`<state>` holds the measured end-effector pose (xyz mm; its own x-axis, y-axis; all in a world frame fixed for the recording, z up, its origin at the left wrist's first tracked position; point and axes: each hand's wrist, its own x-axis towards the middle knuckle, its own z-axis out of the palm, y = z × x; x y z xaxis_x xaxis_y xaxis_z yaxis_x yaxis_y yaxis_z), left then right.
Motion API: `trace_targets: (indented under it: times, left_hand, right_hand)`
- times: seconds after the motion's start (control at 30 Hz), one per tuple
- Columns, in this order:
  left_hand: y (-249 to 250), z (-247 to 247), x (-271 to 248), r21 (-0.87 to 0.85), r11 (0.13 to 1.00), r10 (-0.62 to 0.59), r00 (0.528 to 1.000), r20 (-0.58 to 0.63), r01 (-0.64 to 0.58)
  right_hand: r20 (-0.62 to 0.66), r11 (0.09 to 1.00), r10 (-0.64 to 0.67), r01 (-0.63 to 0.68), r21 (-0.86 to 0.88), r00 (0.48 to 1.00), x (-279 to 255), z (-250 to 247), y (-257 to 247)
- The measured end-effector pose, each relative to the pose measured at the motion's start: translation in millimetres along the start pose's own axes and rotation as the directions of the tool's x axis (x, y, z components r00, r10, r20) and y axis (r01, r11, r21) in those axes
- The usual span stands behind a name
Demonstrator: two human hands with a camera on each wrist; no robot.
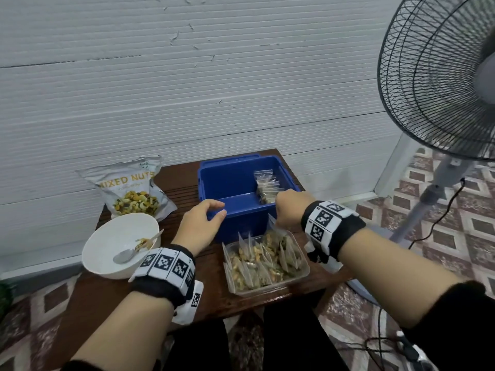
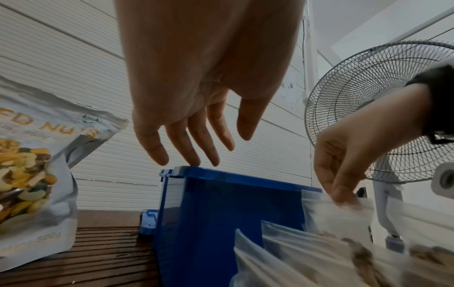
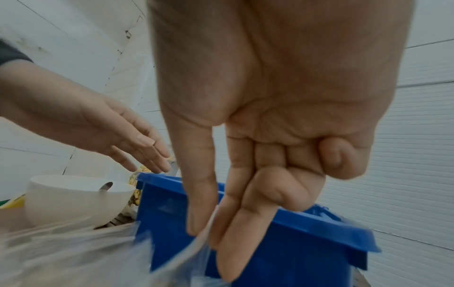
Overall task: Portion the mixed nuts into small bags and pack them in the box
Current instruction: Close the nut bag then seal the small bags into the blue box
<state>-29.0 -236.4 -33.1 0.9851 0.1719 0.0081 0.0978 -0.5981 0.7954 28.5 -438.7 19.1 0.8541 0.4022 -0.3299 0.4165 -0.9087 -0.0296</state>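
A white ribbed wall [image 1: 187,76] backs a dark wooden table [image 1: 107,295], with a standing fan [image 1: 439,84] at about two o'clock. The blue box [image 1: 235,183] sits at twelve o'clock on the table, a few filled bags [image 1: 266,187] standing against its right inner wall. At ten o'clock leans the mixed nuts pouch [image 1: 131,188], and at nine o'clock a white bowl [image 1: 117,245] holds a spoon [image 1: 126,255]. A clear tray [image 1: 267,266] of filled small bags lies just in front of the box. The left hand [image 1: 202,226] hovers over the box's near-left rim, fingers straight and relaxed, holding nothing. The right hand [image 1: 290,210] pinches the top edge of one small bag [image 3: 186,258] between thumb and forefinger, above the tray.
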Motion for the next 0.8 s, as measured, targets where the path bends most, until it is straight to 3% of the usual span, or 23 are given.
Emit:
trace_targets:
  times: [0.3, 0.43, 0.6, 0.8]
  left_hand:
    - [15, 20, -6, 0.118, 0.984, 0.129, 0.989, 0.075, -0.137]
    - [23, 24, -6, 0.083, 0.976, 0.186, 0.97, 0.155, -0.201]
    - [29, 25, -6, 0.021, 0.981, 0.195, 0.98, 0.032, -0.195]
    - [29, 17, -6, -0.034, 0.979, 0.2, 0.98, 0.003, -0.199]
  right_hand:
    - [-0.05, 0.997, -0.07, 0.071, 0.033, 0.996, -5, 2, -8]
    - [-0.082, 0.969, -0.15, 0.163, 0.185, 0.985, -6, -5, -4]
    - [-0.178, 0.914, -0.173, 0.225, 0.336, 0.969, -8, -7, -2]
    - [-0.228, 0.857, -0.124, 0.22, 0.466, 0.966, 0, 1, 9]
